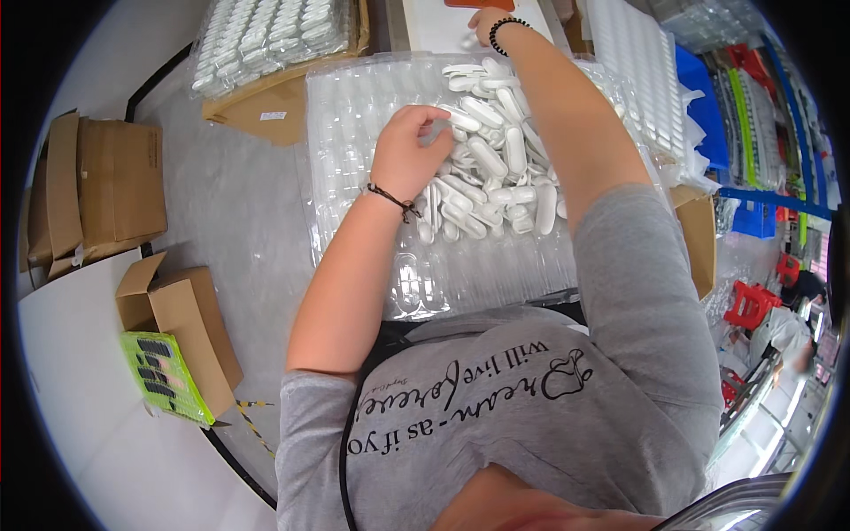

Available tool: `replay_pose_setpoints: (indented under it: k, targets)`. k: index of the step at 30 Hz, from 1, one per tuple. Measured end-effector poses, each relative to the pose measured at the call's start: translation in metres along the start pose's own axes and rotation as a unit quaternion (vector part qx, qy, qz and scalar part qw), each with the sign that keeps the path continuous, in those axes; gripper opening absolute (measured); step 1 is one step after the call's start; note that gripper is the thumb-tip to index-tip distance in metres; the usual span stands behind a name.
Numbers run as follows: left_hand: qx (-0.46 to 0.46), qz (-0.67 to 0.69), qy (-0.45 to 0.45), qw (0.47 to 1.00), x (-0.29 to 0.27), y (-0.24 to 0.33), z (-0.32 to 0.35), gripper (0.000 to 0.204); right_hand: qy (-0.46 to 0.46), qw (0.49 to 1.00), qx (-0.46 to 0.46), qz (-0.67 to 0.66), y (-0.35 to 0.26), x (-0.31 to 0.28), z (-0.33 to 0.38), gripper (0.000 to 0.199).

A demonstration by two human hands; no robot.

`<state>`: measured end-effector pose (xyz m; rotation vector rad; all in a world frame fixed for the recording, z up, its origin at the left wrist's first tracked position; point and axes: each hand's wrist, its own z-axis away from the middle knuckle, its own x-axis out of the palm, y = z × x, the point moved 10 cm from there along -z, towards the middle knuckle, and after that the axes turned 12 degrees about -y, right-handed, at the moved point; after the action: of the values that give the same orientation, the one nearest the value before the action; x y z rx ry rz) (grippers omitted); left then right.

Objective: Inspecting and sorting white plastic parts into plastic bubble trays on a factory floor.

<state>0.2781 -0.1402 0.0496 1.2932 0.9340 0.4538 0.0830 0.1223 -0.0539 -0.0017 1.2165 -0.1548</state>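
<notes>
Three brown boxes (pixel 106 190) at the left edge, one with a green sheet (pixel 166 374). Left hand (pixel 409 152) in the middle, fingers curled tight, pinching one small white oval piece (pixel 460 119) over a heap of white pieces (pixel 496 177) on a clear plastic tray (pixel 354 124). Right hand (pixel 490 24) at the top, stretched far out; cannot tell how its fingers sit.

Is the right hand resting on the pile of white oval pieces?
No, the right hand reaches past the pile of white oval pieces to the far edge, while the left hand touches the pile.
</notes>
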Motion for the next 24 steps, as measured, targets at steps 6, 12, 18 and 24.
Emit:
replay_pose_setpoints:
  k: [6, 12, 18, 24]
  targets:
    - [-0.076, -0.058, -0.053, 0.994, 0.0, -0.014, 0.0, 0.036, 0.002, 0.998, -0.05, -0.03, -0.038, -0.023, 0.015, 0.032]
    - [-0.058, -0.069, -0.048, 0.995, 0.0, -0.011, -0.004, 0.045, -0.074, 0.96, -0.259, -0.071, -0.124, -0.027, 0.139, 0.03]
    - [-0.01, -0.09, -0.11, 0.99, 0.014, -0.008, -0.009, 0.039, -0.05, 0.979, -0.19, 0.054, -0.121, -0.005, 0.164, 0.034]
    - [0.001, -0.135, -0.127, 0.983, 0.018, 0.006, 0.001, 0.037, -0.063, 0.986, -0.15, 0.045, -0.104, -0.011, 0.181, 0.035]
